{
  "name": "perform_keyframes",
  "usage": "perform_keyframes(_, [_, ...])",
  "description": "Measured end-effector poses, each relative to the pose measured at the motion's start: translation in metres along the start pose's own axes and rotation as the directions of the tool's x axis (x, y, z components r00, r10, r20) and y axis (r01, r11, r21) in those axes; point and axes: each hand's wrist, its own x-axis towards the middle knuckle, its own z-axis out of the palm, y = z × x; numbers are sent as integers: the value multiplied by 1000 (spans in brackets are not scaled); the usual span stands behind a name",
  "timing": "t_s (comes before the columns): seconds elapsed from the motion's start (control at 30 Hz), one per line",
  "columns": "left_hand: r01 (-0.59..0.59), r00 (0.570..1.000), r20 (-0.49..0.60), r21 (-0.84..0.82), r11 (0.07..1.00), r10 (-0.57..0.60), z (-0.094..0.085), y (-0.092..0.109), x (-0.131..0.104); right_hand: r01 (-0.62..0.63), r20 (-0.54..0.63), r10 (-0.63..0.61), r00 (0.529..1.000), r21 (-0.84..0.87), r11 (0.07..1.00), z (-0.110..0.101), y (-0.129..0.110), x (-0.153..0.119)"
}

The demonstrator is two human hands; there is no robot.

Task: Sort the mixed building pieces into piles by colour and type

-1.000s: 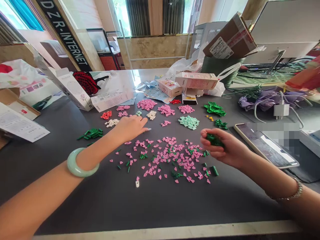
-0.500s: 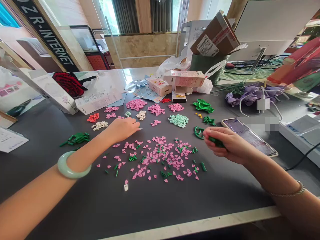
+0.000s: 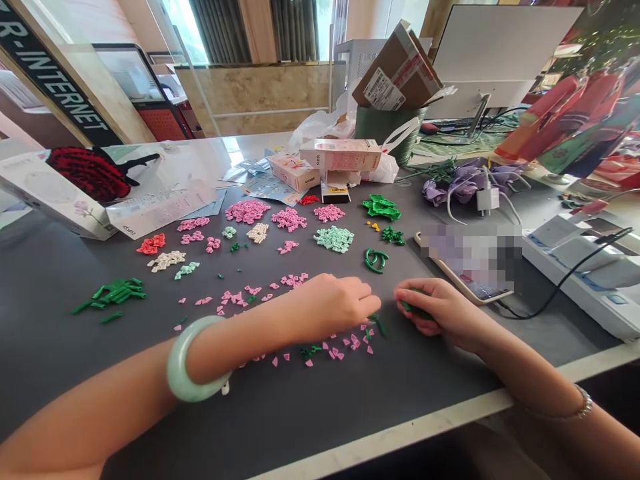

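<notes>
My left hand [image 3: 340,303] reaches low across the scattered pink pieces [image 3: 235,298], its fingers drawn together. A dark green stick piece [image 3: 381,325] lies just below its fingertips; whether anything is pinched there is hidden. To its right, my right hand [image 3: 433,305] is curled around green building-block pieces [image 3: 417,308], which show partly between thumb and fingers. Small green connector pieces [image 3: 310,351] lie among the pink ones. Beyond the hands are sorted piles: mint pieces [image 3: 334,239], pink pieces [image 3: 289,219] and curved green pieces [image 3: 376,260].
A pile of green sticks [image 3: 117,291] lies at the left. A phone [image 3: 463,267] and a white power strip [image 3: 585,280] are at the right. Small boxes [image 3: 340,155], purple flowers [image 3: 467,183] and a dark green bin [image 3: 387,133] stand farther back.
My left hand has moved right and nearer, from beside the sorted piles to over the scattered pieces close to my right hand. The view has turned right. My right hand still holds green pieces.
</notes>
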Motion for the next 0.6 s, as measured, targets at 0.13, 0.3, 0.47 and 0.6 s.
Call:
perform_keyframes(0.13, [1, 1000, 7, -12, 1000, -1, 3, -2, 11, 5, 10, -6, 1000, 21, 1000, 0, -2, 0])
perform_keyframes(0.3, [36, 999, -27, -28, 999, -36, 1, -1, -7, 2, 23, -2, 1000, -5, 1000, 2, -2, -2])
perform_keyframes(0.47, [150, 985, -70, -122, 981, -159, -2, -1, -53, -9, -13, 9, 1000, 1, 1000, 5, -2, -3])
perform_keyframes(0.6, [271, 957, -46, -201, 941, -286, -6, 7, -89, -36, -12, 36, 999, 44, 998, 4, -1, -3])
